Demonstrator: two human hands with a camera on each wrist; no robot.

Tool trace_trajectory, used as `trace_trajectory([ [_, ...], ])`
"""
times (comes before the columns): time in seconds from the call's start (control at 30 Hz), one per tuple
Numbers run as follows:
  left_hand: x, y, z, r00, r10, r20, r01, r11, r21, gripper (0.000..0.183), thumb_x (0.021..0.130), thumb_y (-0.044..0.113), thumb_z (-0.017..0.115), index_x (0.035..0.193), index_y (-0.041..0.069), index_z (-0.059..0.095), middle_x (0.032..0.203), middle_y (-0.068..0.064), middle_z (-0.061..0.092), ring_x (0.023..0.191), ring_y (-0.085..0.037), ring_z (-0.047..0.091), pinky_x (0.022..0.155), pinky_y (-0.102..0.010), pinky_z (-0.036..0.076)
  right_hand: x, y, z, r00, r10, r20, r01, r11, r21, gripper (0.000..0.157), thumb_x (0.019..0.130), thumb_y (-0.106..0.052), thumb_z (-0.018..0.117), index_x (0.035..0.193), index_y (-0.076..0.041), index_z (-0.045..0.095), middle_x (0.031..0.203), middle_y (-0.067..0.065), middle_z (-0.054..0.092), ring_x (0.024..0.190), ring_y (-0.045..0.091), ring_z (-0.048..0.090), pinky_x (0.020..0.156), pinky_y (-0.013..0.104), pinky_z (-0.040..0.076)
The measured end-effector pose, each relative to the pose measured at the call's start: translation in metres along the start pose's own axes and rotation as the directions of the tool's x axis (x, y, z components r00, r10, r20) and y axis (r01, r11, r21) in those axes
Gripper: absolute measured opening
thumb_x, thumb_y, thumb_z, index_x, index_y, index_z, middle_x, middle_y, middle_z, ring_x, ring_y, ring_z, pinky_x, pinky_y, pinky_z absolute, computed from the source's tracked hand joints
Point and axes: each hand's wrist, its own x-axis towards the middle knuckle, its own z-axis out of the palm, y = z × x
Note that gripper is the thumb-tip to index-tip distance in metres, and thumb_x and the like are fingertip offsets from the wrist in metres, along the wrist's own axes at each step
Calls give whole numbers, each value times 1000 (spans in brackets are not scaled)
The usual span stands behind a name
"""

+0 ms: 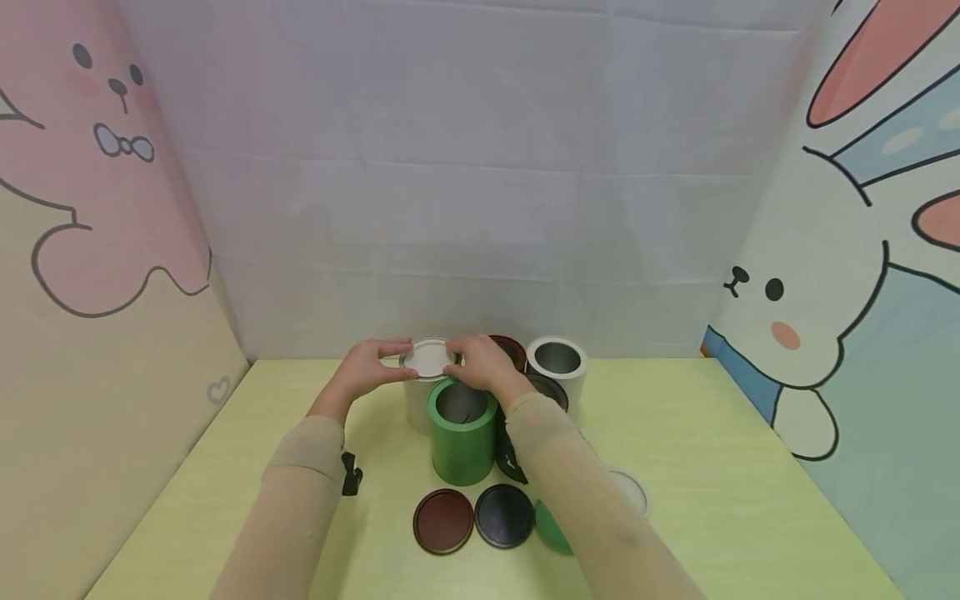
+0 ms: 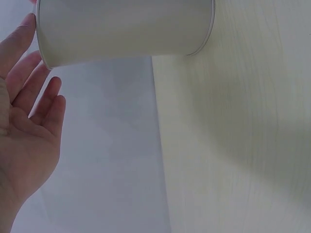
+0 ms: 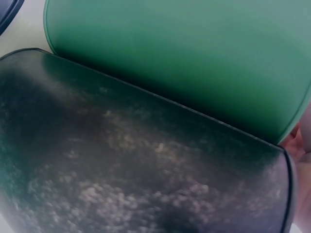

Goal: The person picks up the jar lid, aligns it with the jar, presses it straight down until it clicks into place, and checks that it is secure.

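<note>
your left hand (image 1: 366, 364) and right hand (image 1: 484, 363) pinch opposite edges of the white lid (image 1: 429, 358) atop the left white can (image 1: 417, 406), behind the green can (image 1: 463, 455); if you're seating it, hold level and press evenly, else it may cock.

"What stands behind the table (image 1: 735, 467)?"

"A pale, creased backdrop (image 1: 465, 208), meeting its far edge."

"And beside it?"

"Left of the table, a cream panel (image 1: 90, 417) with a pink cartoon animal (image 1: 142, 242); right of it, a second panel (image 1: 892, 433) with a white cartoon rabbit (image 1: 832, 275)."

"Its surface?"

"Pale yellow-green, faintly wood-grained, softly shadowed."
</note>
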Motion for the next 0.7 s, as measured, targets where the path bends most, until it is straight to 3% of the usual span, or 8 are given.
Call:
trace_trajectory([
  [0.1, 0, -1, 1, 1000, -16, -3, 16, 999, -40, 61, 85, 25, 80, 137, 4, 59, 147, -12, 49, 140, -37, 37, 108, -56, 35, 0, 2, 0, 1000, 8, -3, -8, 1000, 10, 16, 95, -23, 69, 102, -8, 67, 93, 4, 64, 84, 22, 56, 75, 36, 44],
  [0.27, 0, -3, 2, 1000, 15, -15, -16, 999, -51, 54, 88, 25, 77, 136, 3, 61, 147, -13, 50, 140, -37, 37, 107, -57, 36, 0, 4, 2, 999, 38, -6, -38, 999, 38, 38, 96, -25, 67, 132, -12, 65, 125, 6, 66, 113, 24, 61, 97, 39, 47],
  [0.7, 3, -7, 8, 981, 192, -17, -191, 981, 36, 39, 91, 19, 74, 124, 0, 68, 138, -17, 56, 132, -40, 46, 106, -56, 38, 1, 2, 8, 998, 50, -41, -50, 999, 5, 36, 97, -27, 66, 131, -14, 67, 131, 4, 64, 121, 23, 59, 101, 38, 46],
])
